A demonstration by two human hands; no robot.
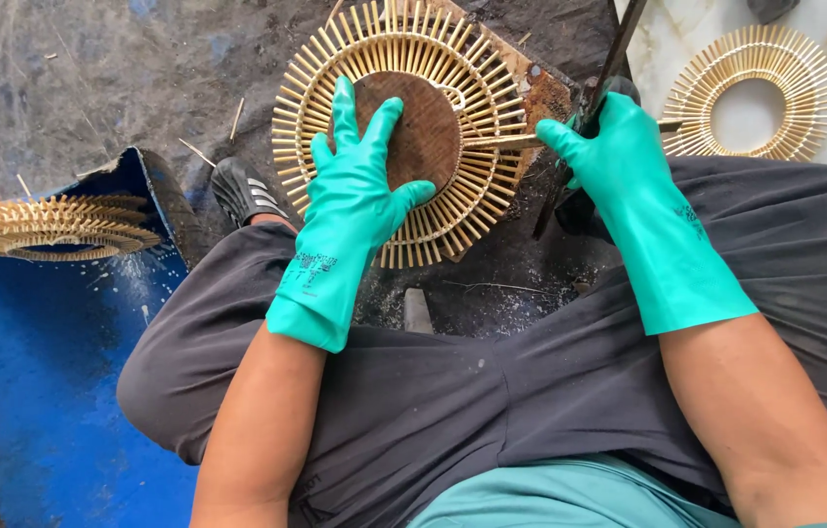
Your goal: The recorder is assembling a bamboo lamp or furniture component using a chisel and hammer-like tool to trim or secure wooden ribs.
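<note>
Currently, left hand (355,186): lying flat, fingers spread, pressing the dark round disc (428,132) at the bamboo stick ring's (403,127) centre.
Right hand (614,147): closing around 1 bamboo stick (501,142) pointing into the ring's right edge, beside a dark metal bar (589,108).
Ring: sitting on a worn board between the knees.
Surroundings: 2 finished rings, 1 resting on a blue bin (51,227), 1 lying on a white slab (751,93).

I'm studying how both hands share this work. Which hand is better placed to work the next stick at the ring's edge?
The right hand, probably: it already grips a stick at the rim of the bamboo ring. The left hand lies flat on the round wooden disc, pinning the piece.
</note>
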